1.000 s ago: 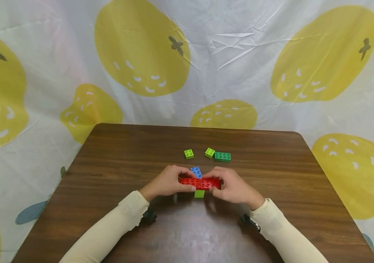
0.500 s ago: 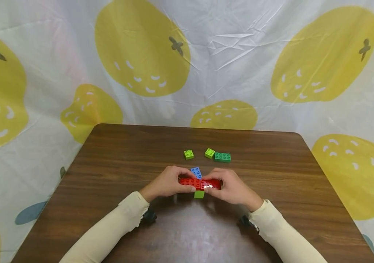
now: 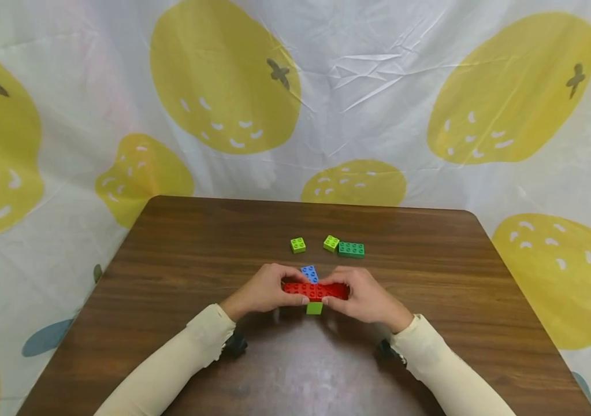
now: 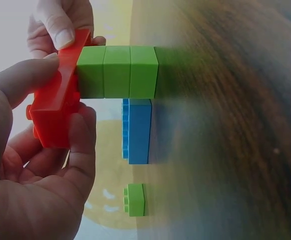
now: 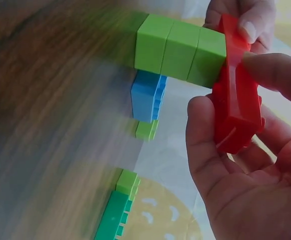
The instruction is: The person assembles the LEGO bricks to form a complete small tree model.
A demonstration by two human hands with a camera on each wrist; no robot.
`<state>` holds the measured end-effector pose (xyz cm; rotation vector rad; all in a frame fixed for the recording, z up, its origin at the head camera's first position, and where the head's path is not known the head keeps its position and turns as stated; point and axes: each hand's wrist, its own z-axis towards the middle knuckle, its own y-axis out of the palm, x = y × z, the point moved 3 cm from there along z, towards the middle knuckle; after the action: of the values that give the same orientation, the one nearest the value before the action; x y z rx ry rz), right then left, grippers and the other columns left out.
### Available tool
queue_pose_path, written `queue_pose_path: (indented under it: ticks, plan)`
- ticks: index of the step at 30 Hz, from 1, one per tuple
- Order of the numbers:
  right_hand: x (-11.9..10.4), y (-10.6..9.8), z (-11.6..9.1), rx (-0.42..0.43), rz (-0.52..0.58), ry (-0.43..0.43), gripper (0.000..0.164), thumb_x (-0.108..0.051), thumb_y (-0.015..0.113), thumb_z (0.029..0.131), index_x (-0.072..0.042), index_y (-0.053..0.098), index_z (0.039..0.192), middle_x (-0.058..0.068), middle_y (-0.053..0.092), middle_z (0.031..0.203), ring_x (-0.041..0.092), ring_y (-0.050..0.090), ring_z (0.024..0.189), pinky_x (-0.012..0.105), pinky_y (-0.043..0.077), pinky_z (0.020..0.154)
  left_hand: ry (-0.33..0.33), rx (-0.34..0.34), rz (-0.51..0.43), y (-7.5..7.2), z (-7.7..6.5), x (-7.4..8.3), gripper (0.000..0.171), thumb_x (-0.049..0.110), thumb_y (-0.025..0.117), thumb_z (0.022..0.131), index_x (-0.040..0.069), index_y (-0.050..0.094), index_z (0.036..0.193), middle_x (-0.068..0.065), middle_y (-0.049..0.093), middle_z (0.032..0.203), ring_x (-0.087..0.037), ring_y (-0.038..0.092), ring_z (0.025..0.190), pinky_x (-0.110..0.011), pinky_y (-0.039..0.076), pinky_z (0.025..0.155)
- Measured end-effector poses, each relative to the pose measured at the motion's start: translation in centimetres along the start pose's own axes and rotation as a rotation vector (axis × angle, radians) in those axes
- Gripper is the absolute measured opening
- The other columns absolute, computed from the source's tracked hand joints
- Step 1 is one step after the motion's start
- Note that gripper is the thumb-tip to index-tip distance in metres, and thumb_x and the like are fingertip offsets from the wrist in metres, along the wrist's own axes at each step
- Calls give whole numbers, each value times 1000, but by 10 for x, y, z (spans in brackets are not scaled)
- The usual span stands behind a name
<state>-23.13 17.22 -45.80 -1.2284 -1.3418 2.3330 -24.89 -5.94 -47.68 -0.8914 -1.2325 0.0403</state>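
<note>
In the head view, the left hand (image 3: 269,289) has its grip clamped on the left red brick (image 3: 297,290), the right hand (image 3: 368,293) likewise on the right red brick (image 3: 333,290), the two end to end atop the lime stack (image 3: 314,308), with the blue brick (image 3: 309,274) just beyond and the left lime brick (image 3: 297,245), right lime brick (image 3: 331,242) and green brick (image 3: 351,249) on the far desk (image 3: 430,260). The left wrist view shows the stack as three blocks. In the right wrist view, the blue brick lies beside its foot.
</note>
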Motion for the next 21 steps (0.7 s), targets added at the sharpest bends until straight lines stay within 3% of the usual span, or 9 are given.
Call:
queue_pose_path:
  ticks: [6,10,14,21]
  plan:
    - [2,0,1,-19,-9,-9,29,-19,85,90,-14,80,118,-8,73,98,8,58,80,25,51,69,20,-20,3,-1,3,-4,31,38,87,87,23,79,113,8,74,101,-14,59,88,-27,50,73]
    - [2,-1,0,-25,-8,4,30,-20,85,90,-14,80,119,-8,72,98,8,57,79,25,51,68,48,-35,-11,-4,9,-6,27,38,80,95,20,79,114,6,77,106,-11,65,92,-28,56,80]
    - [2,-3,1,-26,-24,12,31,-22,85,90,-14,80,119,-8,72,97,8,56,79,24,50,68,20,-12,-35,-10,17,-8,31,40,72,101,15,78,118,4,78,112,-12,68,97,-31,58,87]
    - [1,-3,2,-48,-36,23,30,-22,85,90,-14,80,119,-7,72,98,9,57,80,25,50,70,-2,9,-97,-15,33,-20,29,33,72,102,13,76,122,1,76,114,-16,69,101,-36,59,92]
